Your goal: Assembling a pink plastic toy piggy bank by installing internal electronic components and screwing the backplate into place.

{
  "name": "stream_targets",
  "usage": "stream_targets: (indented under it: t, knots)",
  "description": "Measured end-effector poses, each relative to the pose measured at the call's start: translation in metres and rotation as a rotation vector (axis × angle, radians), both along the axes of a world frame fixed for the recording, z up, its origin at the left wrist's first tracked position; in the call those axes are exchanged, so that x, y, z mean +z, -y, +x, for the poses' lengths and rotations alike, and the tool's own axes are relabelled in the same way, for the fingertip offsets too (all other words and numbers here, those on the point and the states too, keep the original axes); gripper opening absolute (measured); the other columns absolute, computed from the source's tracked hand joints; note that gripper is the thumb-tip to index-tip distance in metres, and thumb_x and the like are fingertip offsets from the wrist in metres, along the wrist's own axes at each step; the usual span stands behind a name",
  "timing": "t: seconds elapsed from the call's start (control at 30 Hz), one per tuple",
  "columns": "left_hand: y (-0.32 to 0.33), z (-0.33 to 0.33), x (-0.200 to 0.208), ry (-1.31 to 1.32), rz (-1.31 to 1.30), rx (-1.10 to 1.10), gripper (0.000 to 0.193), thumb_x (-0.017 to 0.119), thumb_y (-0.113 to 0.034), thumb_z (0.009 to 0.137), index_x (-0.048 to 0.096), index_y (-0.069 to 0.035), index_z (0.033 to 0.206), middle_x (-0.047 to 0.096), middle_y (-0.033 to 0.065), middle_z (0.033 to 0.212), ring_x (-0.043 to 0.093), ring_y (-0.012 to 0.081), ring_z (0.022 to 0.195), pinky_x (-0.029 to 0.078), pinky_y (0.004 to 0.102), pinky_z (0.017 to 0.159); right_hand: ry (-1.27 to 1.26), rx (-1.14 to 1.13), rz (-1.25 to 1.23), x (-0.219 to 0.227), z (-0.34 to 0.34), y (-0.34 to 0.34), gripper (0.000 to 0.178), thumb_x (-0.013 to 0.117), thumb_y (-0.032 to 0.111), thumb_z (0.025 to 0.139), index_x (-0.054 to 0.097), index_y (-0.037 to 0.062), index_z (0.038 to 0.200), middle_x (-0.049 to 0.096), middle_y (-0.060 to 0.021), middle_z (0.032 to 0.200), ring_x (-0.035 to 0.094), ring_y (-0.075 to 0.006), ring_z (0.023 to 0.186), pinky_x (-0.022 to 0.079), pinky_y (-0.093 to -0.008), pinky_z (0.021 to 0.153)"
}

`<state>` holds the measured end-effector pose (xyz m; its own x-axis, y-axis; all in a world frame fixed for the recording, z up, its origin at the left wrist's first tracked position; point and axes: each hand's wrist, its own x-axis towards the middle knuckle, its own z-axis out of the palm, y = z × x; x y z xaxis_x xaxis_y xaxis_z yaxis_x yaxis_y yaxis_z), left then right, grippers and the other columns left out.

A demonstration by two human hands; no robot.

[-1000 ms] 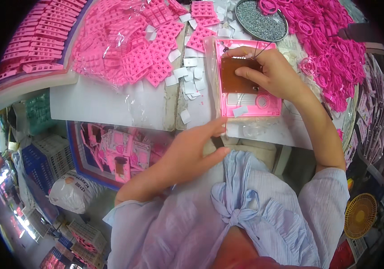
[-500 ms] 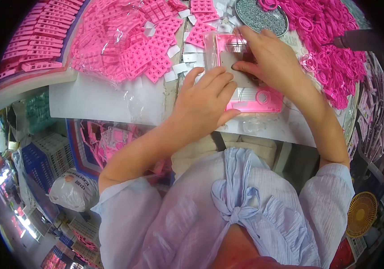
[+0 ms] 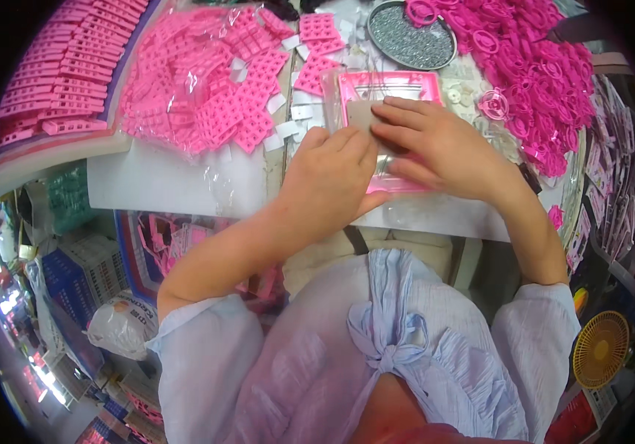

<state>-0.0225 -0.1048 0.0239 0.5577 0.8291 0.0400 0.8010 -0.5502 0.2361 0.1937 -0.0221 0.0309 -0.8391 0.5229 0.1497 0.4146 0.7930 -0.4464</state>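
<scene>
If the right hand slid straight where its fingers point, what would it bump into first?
Probably the left hand, close in front of the right hand, though their heights are hard to tell.

left hand (image 3: pixel 330 172) at pink frame (image 3: pixel 391 78): 12 o'clock | right hand (image 3: pixel 447 148) on panel (image 3: pixel 359 115): 2 o'clock | yellow basket (image 3: pixel 601 349): 4 o'clock
</scene>
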Motion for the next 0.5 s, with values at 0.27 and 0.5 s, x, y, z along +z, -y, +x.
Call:
stream_targets:
  t: [0.27, 0.5]
  knots:
    - [-0.133, 0.008, 0.035, 0.247, -0.419, -0.209, 0.024, 0.068, -0.030, 0.087, 0.071, -0.006, 0.085, 0.070, 0.0144, 0.077, 0.067, 0.0331, 0.069, 0.053, 0.0434, 0.068, -1.009, -0.814, 0.510, 0.072, 0.167, -0.141, 0.035, 0.052, 0.013, 0.098, 0.062, -0.0002, 0.130, 0.066, -0.0133, 0.112, 0.064, -0.0232, 0.097, 0.051, -0.0327, 0.084]
    - [-0.238, 0.052, -0.042, -0.300, 0.083, -0.077, 0.018, 0.067, -0.030, 0.086, 0.075, -0.014, 0.092, 0.074, 0.0091, 0.094, 0.070, 0.0287, 0.095, 0.046, 0.0516, 0.086, -1.123, -0.552, -0.207, 0.082, 0.096, -0.167, 0.033, 0.071, 0.018, 0.095, 0.061, -0.0012, 0.119, 0.071, -0.0116, 0.092, 0.065, -0.0163, 0.070, 0.054, -0.0303, 0.065]
